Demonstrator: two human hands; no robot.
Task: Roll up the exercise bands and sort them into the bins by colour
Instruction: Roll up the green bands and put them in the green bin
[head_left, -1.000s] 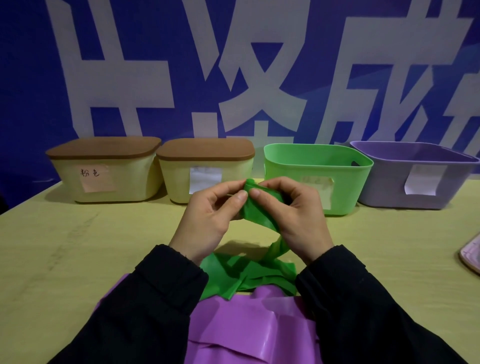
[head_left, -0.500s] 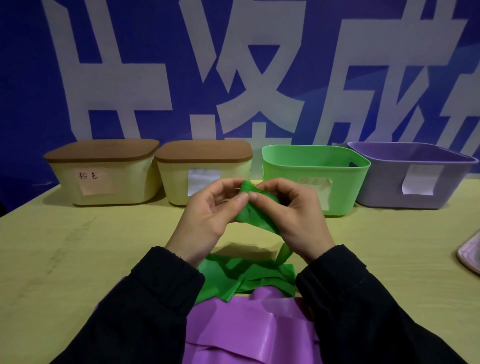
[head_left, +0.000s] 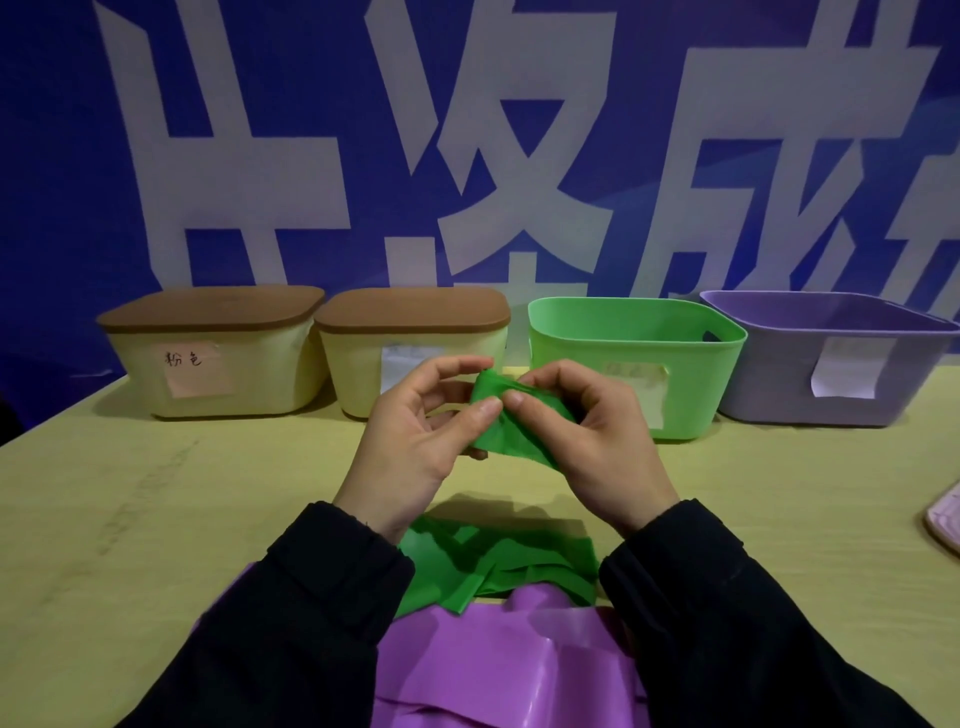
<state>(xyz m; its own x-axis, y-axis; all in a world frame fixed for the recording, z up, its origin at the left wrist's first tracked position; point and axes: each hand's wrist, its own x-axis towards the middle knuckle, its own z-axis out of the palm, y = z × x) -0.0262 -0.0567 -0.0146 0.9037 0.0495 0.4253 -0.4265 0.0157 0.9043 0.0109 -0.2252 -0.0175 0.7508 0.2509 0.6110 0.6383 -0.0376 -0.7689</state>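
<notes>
1. A pale yellow-green table (head_left: 156, 519) fills the lower part of the head view, and a blue wall banner (head_left: 62, 156) with large white characters stands behind it.
2. Four containers stand in a row along the table's far edge.
3. At far left is a cream bin (head_left: 218, 379) closed by a brown lid (head_left: 210, 307), with a pink label carrying handwritten characters on its front.
4. Just beside it is a second cream bin (head_left: 358, 374), also closed by a brown lid (head_left: 413, 309), with a white label partly hidden by the left hand; the contents of both closed bins cannot be seen.
5. Next comes the open green bin (head_left: 696, 374), whose visible inner wall is bare; its floor is out of sight.
6. At far right is the open purple bin (head_left: 779, 384) with a white label; its inside cannot be seen either.
7. The corner of a pink object (head_left: 946, 519) shows at the right edge of the table.
8. The left hand (head_left: 410, 447) and right hand (head_left: 597, 441), both in black sleeves, are raised above the table in front of the green bin.
9. Each hand pinches the top end of the green band (head_left: 498, 421) between thumb and curled fingers, thumbs nearly meeting.
10. The rest of the green band lies crumpled on the table between the wrists.
11. A purple band (head_left: 498, 670) lies spread at the near edge, its far fold touching the green heap.
</notes>
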